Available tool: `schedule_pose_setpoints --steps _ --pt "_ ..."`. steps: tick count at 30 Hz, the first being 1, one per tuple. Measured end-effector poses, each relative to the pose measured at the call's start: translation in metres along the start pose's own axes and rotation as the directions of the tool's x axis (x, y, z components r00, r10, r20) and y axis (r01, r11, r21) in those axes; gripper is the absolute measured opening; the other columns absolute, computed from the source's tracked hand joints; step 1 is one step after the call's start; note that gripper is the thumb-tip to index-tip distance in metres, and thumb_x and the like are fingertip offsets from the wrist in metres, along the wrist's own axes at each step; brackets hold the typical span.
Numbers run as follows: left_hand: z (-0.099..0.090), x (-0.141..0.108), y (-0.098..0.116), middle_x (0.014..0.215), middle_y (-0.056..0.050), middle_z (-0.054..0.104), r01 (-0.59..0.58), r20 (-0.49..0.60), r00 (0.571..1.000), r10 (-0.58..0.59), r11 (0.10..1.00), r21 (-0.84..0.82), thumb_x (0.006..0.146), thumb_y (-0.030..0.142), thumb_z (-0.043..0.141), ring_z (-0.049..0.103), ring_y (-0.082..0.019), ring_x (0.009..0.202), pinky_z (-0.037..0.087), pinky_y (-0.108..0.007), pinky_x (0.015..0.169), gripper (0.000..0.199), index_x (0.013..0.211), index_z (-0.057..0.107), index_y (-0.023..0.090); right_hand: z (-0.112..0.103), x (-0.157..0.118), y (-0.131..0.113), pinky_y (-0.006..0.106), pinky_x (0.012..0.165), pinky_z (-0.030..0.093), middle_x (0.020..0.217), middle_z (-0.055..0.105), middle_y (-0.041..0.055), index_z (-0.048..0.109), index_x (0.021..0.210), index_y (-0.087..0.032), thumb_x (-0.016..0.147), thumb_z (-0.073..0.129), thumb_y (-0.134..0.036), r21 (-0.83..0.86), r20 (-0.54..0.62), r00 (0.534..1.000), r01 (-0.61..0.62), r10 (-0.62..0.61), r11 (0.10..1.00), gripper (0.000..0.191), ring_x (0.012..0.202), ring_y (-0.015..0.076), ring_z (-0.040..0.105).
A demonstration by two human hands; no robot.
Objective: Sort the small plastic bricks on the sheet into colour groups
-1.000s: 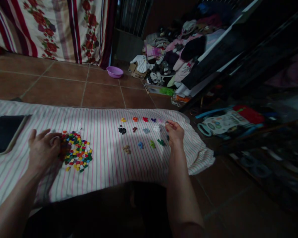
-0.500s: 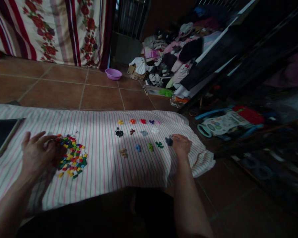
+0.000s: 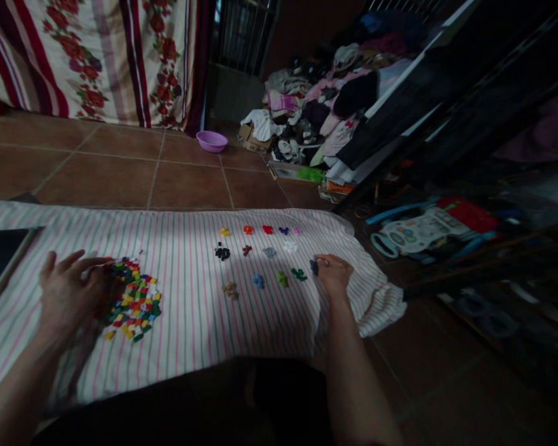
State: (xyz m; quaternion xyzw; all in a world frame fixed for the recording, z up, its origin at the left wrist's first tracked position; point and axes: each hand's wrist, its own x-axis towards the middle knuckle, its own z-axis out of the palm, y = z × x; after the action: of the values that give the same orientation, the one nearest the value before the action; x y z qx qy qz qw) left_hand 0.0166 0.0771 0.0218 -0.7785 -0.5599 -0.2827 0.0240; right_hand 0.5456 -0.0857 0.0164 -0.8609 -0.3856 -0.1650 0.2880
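Note:
My left hand (image 3: pixel 69 291) hovers at the left edge of a mixed heap of small coloured toy bricks (image 3: pixel 137 300), its fingers spread and its thumb beneath the index finger. Part of the heap lies in its shadow. Over on the right, my right hand (image 3: pixel 335 272) is closed, fingertips pinched at a small dark grey pile (image 3: pixel 314 266); what they hold is hidden. Small sorted piles lie left of it, among them dark green pieces (image 3: pixel 299 274), lime green pieces (image 3: pixel 281 278), blue pieces (image 3: pixel 258 280), tan pieces (image 3: pixel 229 290) and black pieces (image 3: pixel 222 253).
A striped cloth (image 3: pixel 186 310) carries the bricks. A dark tablet-like slab (image 3: pixel 2 257) lies at its left end. Beyond, on the tiled floor, are a purple basin (image 3: pixel 212 142) and heaped clothes (image 3: pixel 316 105). A toy panel (image 3: pixel 423 229) stands to the right.
My right hand has shifted slightly left, covering more of the dark grey pile. My left hand stays by the heap. The whole view has tipped a little, so the cloth sits lower.

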Motion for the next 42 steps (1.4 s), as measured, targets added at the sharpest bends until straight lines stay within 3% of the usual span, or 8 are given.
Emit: schedule_pose_setpoints --steps 14,20,25,28,31,37,42 --pt "0.003 0.000 -0.006 0.080 -0.006 0.070 0.016 -0.038 0.999 -0.017 1.000 -0.021 0.082 0.039 0.030 0.062 -0.027 0.102 0.028 -0.054 0.110 0.040 0.075 0.065 0.022 -0.005 -0.004 -0.009 0.039 0.087 0.036 0.074 0.069 0.0056 0.064 0.062 -0.019 0.071 0.043 -0.021 -0.196 0.070 0.998 0.010 0.004 0.981 0.024 0.080 0.0202 0.060" --pt "-0.003 0.000 0.002 0.081 -0.004 0.070 0.082 -0.014 0.997 -0.082 0.996 -0.040 0.080 0.034 0.032 0.061 -0.025 0.105 0.026 -0.053 0.113 0.036 0.075 0.064 0.021 -0.008 0.004 -0.021 0.042 0.087 0.039 0.075 0.067 0.0076 0.066 0.068 -0.017 0.071 0.044 -0.025 -0.155 -0.012 1.000 -0.021 0.019 0.988 0.023 0.080 0.0220 0.061" --pt "-0.010 0.003 0.015 0.090 -0.007 0.070 0.205 0.044 0.978 -0.202 0.976 -0.077 0.079 0.027 0.035 0.056 -0.024 0.114 0.019 -0.050 0.118 0.034 0.081 0.068 0.021 -0.004 0.015 -0.042 0.049 0.094 0.037 0.083 0.068 0.0120 0.068 0.076 -0.016 0.071 0.049 -0.026 -0.044 -0.091 0.994 0.057 -0.061 0.997 0.023 0.093 0.0284 0.061" --pt "-0.007 0.002 0.016 0.093 -0.007 0.070 0.205 0.038 0.978 -0.203 0.976 -0.072 0.079 0.024 0.035 0.055 -0.025 0.116 0.019 -0.052 0.118 0.035 0.084 0.069 0.020 0.002 0.015 -0.074 0.047 0.093 0.040 0.087 0.069 0.0108 0.069 0.080 -0.018 0.072 0.050 -0.028 0.097 -0.058 0.993 0.107 -0.102 0.990 0.023 0.095 0.0280 0.061" --pt "0.000 0.000 0.012 0.094 -0.007 0.070 0.164 0.029 0.986 -0.163 0.985 -0.055 0.078 0.021 0.036 0.055 -0.025 0.116 0.021 -0.054 0.117 0.034 0.085 0.069 0.021 0.010 0.003 -0.122 0.042 0.088 0.045 0.093 0.070 0.0090 0.069 0.090 -0.020 0.075 0.050 -0.031 0.287 0.050 0.973 0.204 -0.227 0.936 0.027 0.092 0.0256 0.062" --pt "0.011 -0.001 0.011 0.097 -0.005 0.069 0.131 -0.005 0.991 -0.132 0.990 -0.050 0.075 0.015 0.038 0.055 -0.024 0.115 0.024 -0.057 0.116 0.034 0.089 0.068 0.023 0.029 -0.053 -0.224 0.042 0.096 0.044 0.103 0.071 0.0091 0.071 0.094 -0.021 0.081 0.048 -0.026 0.528 0.079 0.847 0.411 -0.525 0.743 0.027 0.102 0.0239 0.062" --pt "0.011 -0.001 0.016 0.099 -0.007 0.068 0.152 0.003 0.988 -0.152 0.987 -0.050 0.076 0.016 0.039 0.054 -0.024 0.117 0.021 -0.056 0.117 0.033 0.090 0.068 0.022 0.044 -0.106 -0.287 0.038 0.092 0.049 0.107 0.069 0.0086 0.071 0.101 -0.021 0.087 0.044 -0.020 0.676 0.123 0.722 0.441 -0.681 0.590 0.031 0.102 0.0216 0.062"
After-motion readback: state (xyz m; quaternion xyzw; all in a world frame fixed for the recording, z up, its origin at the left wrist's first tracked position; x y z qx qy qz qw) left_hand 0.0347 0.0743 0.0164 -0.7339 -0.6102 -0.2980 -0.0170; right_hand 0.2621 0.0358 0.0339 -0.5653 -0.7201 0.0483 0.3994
